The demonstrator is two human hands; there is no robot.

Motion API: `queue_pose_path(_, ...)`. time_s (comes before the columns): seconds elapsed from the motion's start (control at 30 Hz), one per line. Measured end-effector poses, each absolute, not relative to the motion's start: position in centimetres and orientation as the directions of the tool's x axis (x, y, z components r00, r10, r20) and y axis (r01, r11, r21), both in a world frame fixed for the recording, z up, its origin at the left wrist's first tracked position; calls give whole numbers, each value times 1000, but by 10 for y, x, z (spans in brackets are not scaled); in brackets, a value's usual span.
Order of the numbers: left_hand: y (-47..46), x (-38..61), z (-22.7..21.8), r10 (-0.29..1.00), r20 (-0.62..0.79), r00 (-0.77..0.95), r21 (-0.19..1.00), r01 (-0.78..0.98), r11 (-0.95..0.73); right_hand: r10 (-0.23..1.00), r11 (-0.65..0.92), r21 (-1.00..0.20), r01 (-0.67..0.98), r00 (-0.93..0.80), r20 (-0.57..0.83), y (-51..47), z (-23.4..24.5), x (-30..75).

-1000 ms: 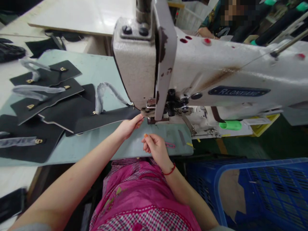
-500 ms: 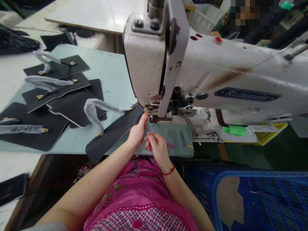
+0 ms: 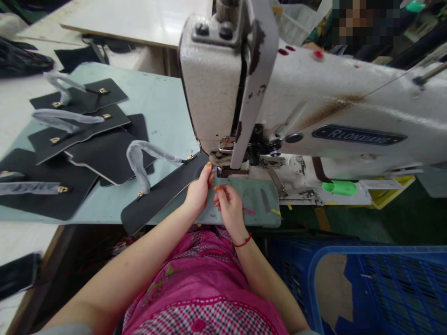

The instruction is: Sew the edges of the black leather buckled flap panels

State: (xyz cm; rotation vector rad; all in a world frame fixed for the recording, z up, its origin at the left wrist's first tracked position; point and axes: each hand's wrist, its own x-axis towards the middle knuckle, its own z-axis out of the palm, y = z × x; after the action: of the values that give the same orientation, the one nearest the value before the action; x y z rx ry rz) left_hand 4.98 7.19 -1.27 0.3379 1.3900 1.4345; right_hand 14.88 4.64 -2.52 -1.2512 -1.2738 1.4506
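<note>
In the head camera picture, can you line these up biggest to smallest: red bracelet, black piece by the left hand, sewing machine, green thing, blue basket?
1. Sewing machine
2. Blue basket
3. Black piece
4. Green thing
5. Red bracelet
The picture's edges cut off the first two.

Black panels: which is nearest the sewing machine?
The panel the left hand holds, its end at the machine's head; the other panels lie farther left, untouched.

Pale light whitens the far board (image 3: 146,21) and streaks the sewing machine (image 3: 300,88); shadow darkens beneath the counter (image 3: 164,107); the outer edges look stretched and soft.
</note>
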Motion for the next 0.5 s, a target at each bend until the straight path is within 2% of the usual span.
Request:
queue_pose_path(0.1,42,45,6,895,-370,-251,857,-463,225,982,-120,-991,64,-139,-128,54,-24,146)
queue_pose_path(0.17,26,31,27,940,-302,-160,901,-370,227,981,-132,-990,56,-134,-139,58,-22,143)
queue_pose_path(0.27,37,-6,61,981,-107,-164,993,-68,97,971,-178,-984,-11,-167,-174,65,-18,132)
queue_pose_path(0.33,71,-28,79,995,-2,-95,989,145,16,959,-214,-974,-67,-205,-197,69,-16,121)
queue_pose_path(0.37,92,-35,84,1000,11,-23,980,201,-6,953,-234,-968,-92,-218,-210,72,-16,115)
queue_pose_path(0.43,132,-40,91,993,-65,103,974,224,40,944,-269,-955,-123,-229,-237,77,-16,104)
queue_pose_path(0.5,162,-36,92,978,-203,46,971,139,195,945,-279,-952,-127,-212,-249,81,-18,96)
